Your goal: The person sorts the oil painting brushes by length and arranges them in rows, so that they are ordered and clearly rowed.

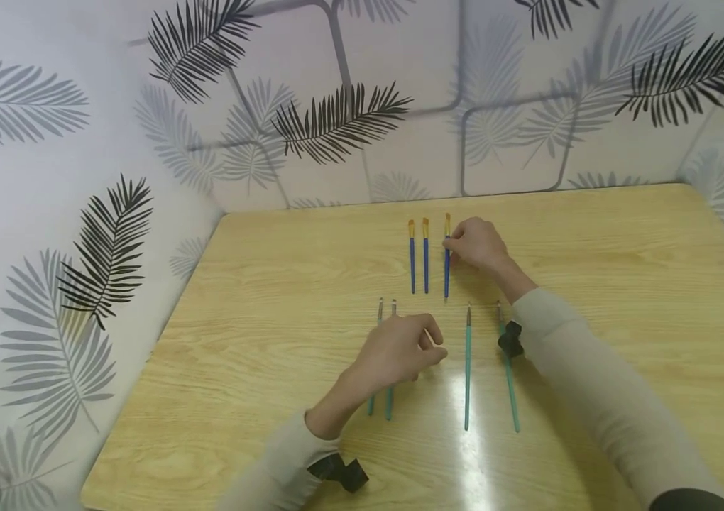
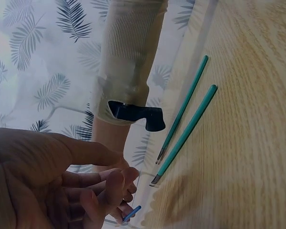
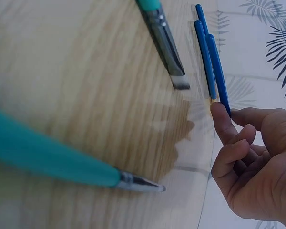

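Nearest you, the left sleeve (image 1: 279,461) wears a black wrist mount (image 1: 339,472) at its cuff. Beyond it, your left hand (image 1: 400,348) is over the wooden table (image 1: 260,298), its fingers loosely bent, thumb and forefinger apart, with nothing between them. From the head view it hides the middles of two teal paintbrushes, the outer left one (image 1: 371,404) and the inner left one (image 1: 390,403), which lie side by side, tips pointing away from you.

To the right of that hand you have two more teal paintbrushes: a straight one (image 1: 468,362), and a slanted one (image 1: 511,390) whose handle end swings outward to the right. Your right sleeve (image 1: 605,390) reaches in on that side, and its black mount (image 1: 511,339) covers part of the slanted brush.

Farther out, your right hand (image 1: 478,243) pinches the rightmost blue paintbrush (image 1: 447,273) between thumb and forefinger, the other fingers curled in toward the palm. Its bristles point away from you; you cannot tell whether it touches the table. Just to its left, two matching blue paintbrushes, the left one (image 1: 412,262) and the middle one (image 1: 426,266), lie nearly parallel, with gold ferrules and orange-brown bristles.

Past the table's far edge stands a pale leaf-patterned wall covering (image 1: 413,156).
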`<state>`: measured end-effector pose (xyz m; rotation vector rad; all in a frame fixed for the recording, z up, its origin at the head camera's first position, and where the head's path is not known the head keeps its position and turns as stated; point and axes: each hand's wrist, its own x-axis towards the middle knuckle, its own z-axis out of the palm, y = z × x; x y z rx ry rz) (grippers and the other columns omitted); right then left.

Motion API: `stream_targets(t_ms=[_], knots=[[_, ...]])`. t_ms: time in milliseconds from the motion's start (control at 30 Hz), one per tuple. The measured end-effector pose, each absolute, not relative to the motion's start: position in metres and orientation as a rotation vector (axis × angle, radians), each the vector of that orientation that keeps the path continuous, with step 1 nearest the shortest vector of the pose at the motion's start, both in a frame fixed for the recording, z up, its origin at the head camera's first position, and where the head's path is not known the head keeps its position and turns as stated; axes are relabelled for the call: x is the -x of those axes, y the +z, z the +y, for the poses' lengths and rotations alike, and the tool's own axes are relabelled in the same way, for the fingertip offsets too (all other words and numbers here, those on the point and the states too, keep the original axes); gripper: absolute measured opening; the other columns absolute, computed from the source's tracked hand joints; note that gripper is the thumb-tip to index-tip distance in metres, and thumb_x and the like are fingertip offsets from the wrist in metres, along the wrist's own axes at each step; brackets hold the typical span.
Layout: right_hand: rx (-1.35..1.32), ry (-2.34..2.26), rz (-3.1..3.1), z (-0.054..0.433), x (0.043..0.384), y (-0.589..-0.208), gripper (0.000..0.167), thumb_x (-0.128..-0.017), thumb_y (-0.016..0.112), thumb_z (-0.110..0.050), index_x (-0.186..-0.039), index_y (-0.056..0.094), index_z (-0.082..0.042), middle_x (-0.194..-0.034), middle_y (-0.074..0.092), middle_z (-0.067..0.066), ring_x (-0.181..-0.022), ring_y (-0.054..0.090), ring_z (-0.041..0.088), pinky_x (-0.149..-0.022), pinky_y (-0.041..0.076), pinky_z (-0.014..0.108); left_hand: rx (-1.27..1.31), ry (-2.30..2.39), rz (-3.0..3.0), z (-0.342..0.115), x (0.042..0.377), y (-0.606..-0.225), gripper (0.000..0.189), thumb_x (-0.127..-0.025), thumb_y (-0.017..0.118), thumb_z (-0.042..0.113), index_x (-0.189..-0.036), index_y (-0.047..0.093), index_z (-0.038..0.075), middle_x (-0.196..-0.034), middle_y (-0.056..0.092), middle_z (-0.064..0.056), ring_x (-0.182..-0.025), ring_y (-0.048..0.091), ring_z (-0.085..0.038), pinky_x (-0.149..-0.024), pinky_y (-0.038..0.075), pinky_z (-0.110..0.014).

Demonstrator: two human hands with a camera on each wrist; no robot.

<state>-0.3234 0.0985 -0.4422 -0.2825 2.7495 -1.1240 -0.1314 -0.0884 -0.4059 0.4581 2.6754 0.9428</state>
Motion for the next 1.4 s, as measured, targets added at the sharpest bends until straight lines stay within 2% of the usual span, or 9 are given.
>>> stream_targets(t_ms=[400, 633, 967, 1233, 1400], knots=[[0.255, -1.013, 2.831, 0.094, 0.332, -0.445, 0.026, -0.101, 0.064, -0.022, -0.09, 0.073, 0.0, -0.073, 0.074, 0.008, -0.055, 0.046, 0.012, -0.049, 0.033, 0.024, -0.513, 0.876, 2.704, -0.081, 0.128, -0.408, 0.012, -0.097, 0.073, 0.025, -0.102, 0.071, 0.014, -0.081, 0.076, 0.005, -0.045, 0.059, 0.001, -0.052, 0.049, -0.018], [0.269, -0.986, 2.833, 0.094, 0.331, -0.448, 0.025, -0.102, 0.06, -0.021, -0.098, 0.071, 0.001, -0.079, 0.074, 0.01, -0.058, 0.052, 0.015, -0.05, 0.038, 0.025, -0.518, 0.893, 2.679, -0.078, 0.126, -0.408, 0.014, -0.098, 0.073, 0.025, -0.104, 0.071, 0.012, -0.081, 0.076, 0.005, -0.045, 0.059, 0.0, -0.05, 0.049, -0.019], [0.297, -0.952, 2.842, 0.086, 0.328, -0.449, 0.02, -0.1, 0.059, -0.015, -0.108, 0.065, 0.001, -0.092, 0.075, 0.015, -0.076, 0.068, 0.024, -0.059, 0.047, 0.03, -0.522, 0.873, 2.7, -0.077, 0.124, -0.409, 0.013, -0.097, 0.073, 0.024, -0.103, 0.071, 0.012, -0.077, 0.075, 0.006, -0.042, 0.058, 0.0, -0.048, 0.049, -0.019], [0.263, -0.932, 2.872, 0.084, 0.331, -0.453, 0.02, -0.1, 0.059, -0.016, -0.107, 0.065, 0.001, -0.092, 0.074, 0.014, -0.074, 0.068, 0.023, -0.059, 0.049, 0.03, -0.524, 0.88, 2.706, -0.077, 0.125, -0.408, 0.013, -0.097, 0.073, 0.023, -0.103, 0.071, 0.012, -0.078, 0.075, 0.005, -0.042, 0.058, 0.001, -0.048, 0.049, -0.02], [0.251, -0.939, 2.865, 0.085, 0.333, -0.456, 0.019, -0.102, 0.058, -0.02, -0.101, 0.064, -0.003, -0.083, 0.071, 0.01, -0.067, 0.062, 0.021, -0.054, 0.044, 0.029, -0.515, 0.88, 2.706, -0.077, 0.125, -0.407, 0.013, -0.098, 0.073, 0.024, -0.103, 0.071, 0.012, -0.078, 0.075, 0.005, -0.043, 0.058, 0.0, -0.047, 0.049, -0.021]])
